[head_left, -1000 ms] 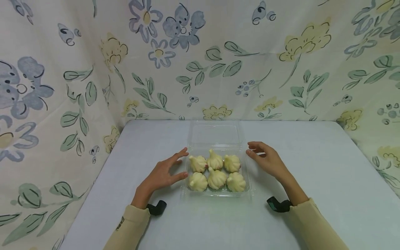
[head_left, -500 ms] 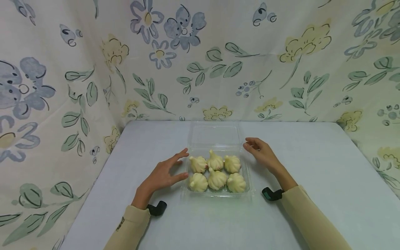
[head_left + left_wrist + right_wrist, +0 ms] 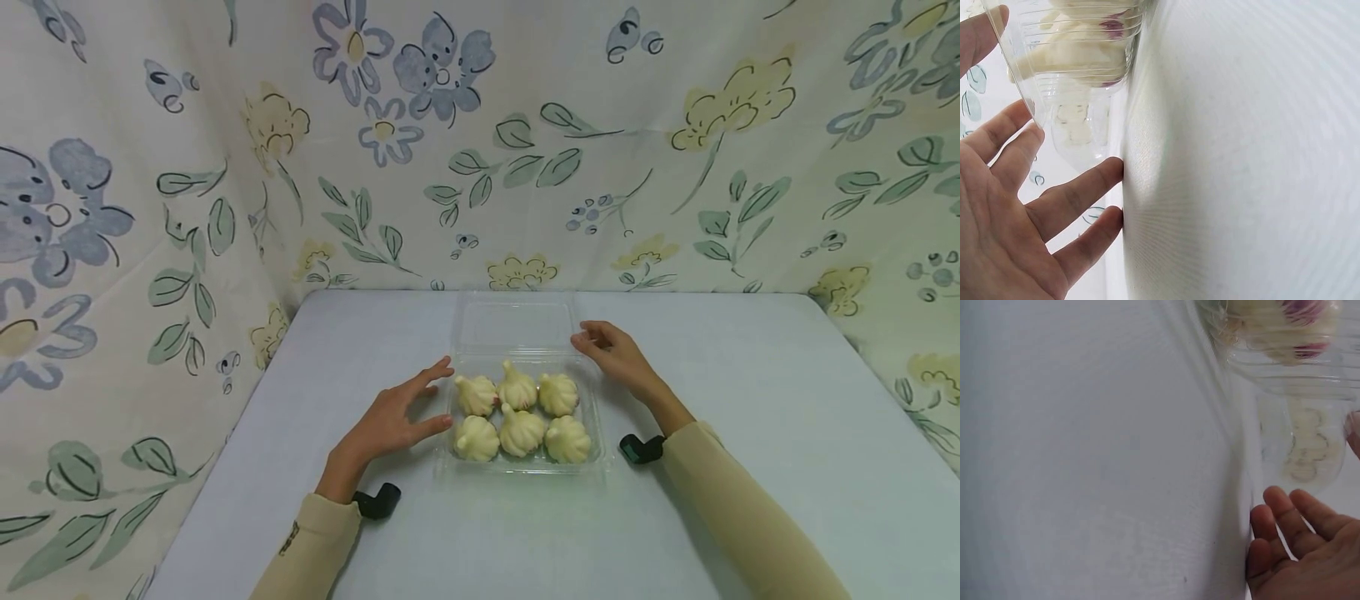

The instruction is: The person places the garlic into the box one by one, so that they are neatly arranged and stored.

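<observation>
A clear plastic clamshell box [image 3: 525, 468] lies opened on the table, its lid [image 3: 517, 325] folded back away from me. Several pale garlic bulbs [image 3: 521, 429] sit in the base in two rows; purple patches show on some bulbs [image 3: 1082, 47] in the left wrist view. My left hand [image 3: 386, 421] spreads its fingers along the box's left side. Some of its fingertips [image 3: 1036, 131] touch the rim, while the lower ones rest on the table. Beside the lid's right edge, near the hinge, my right hand [image 3: 618, 358] has loosely bent fingers [image 3: 1279, 503] and grips nothing.
A white-covered table [image 3: 750, 467] carries the box near its middle. Floral cloth [image 3: 517, 150] hangs behind the table and along its sides. A dark wrist camera [image 3: 378, 500] sits at the left wrist, and another camera [image 3: 641, 448] at the right.
My right hand has moved away from me and leftward, from beside the box's base to the lid's right edge. The left hand, box and garlic bulbs have stayed in place.
</observation>
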Available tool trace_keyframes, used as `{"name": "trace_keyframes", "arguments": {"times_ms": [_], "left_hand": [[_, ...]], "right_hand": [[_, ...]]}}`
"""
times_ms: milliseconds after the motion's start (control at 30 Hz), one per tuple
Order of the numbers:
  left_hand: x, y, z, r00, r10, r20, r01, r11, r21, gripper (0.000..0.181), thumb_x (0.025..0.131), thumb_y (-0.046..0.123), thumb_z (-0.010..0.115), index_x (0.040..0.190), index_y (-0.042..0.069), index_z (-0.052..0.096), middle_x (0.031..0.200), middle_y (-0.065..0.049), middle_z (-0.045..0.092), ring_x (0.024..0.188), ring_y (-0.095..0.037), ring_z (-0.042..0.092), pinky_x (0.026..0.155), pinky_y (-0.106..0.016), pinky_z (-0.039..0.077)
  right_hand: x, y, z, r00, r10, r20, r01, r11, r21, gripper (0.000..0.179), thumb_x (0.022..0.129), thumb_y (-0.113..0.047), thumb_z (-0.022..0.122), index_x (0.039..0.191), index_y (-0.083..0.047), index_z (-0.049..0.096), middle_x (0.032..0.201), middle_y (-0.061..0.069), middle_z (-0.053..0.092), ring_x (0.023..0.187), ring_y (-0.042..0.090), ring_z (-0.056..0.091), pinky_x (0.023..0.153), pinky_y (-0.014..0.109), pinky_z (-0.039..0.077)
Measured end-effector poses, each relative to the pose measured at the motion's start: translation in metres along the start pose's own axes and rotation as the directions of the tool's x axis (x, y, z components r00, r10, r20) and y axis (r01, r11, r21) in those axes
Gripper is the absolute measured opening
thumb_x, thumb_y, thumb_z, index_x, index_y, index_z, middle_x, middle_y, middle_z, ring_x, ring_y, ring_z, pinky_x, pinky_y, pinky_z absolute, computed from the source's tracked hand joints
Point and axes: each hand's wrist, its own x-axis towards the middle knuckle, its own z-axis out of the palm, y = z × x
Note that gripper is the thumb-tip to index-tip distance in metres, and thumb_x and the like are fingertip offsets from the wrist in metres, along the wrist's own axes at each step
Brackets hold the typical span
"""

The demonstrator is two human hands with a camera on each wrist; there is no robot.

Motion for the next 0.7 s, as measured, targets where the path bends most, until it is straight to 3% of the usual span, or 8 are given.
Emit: {"name": "trace_keyframes", "arguments": {"times_ms": [167, 300, 700], "left_hand": [[-0.001, 0.001, -0.001, 1.000, -0.005, 0.001, 0.005, 1.000, 0.000, 0.078, 0.092, 0.046, 0.073, 0.159, 0.032, 0.036, 0.166, 0.016, 0.031, 0.134, -0.028, 0.060, 0.112, -0.067, 0.038], [-0.001, 0.002, -0.001, 1.000, 0.002, -0.001, -0.002, 1.000, -0.002, 0.077, 0.092, 0.046, 0.073, 0.158, 0.031, 0.037, 0.166, 0.015, 0.030, 0.134, -0.029, 0.060, 0.112, -0.067, 0.038], [-0.001, 0.002, -0.001, 1.000, -0.004, 0.000, 0.004, 1.000, -0.002, 0.077, 0.092, 0.046, 0.073, 0.159, 0.032, 0.036, 0.166, 0.016, 0.030, 0.134, -0.029, 0.060, 0.112, -0.068, 0.037]], "right_hand": [[0.006, 0.002, 0.001, 1.000, 0.013, 0.008, -0.014, 0.999, 0.029, 0.073, 0.101, -0.055, 0.056, 0.153, -0.006, 0.042, 0.140, 0.020, 0.056, 0.131, 0.037, 0.052, 0.107, 0.055, 0.043], [0.010, 0.002, 0.001, 1.000, 0.007, -0.003, -0.007, 0.999, 0.032, 0.072, 0.101, -0.054, 0.056, 0.154, -0.007, 0.041, 0.142, 0.021, 0.054, 0.131, 0.039, 0.052, 0.106, 0.057, 0.043], [0.012, -0.001, 0.001, 0.999, -0.037, -0.038, 0.038, 0.999, 0.029, 0.069, 0.100, -0.047, 0.061, 0.154, -0.009, 0.041, 0.145, 0.018, 0.053, 0.122, 0.035, 0.053, 0.091, 0.041, 0.047]]}}
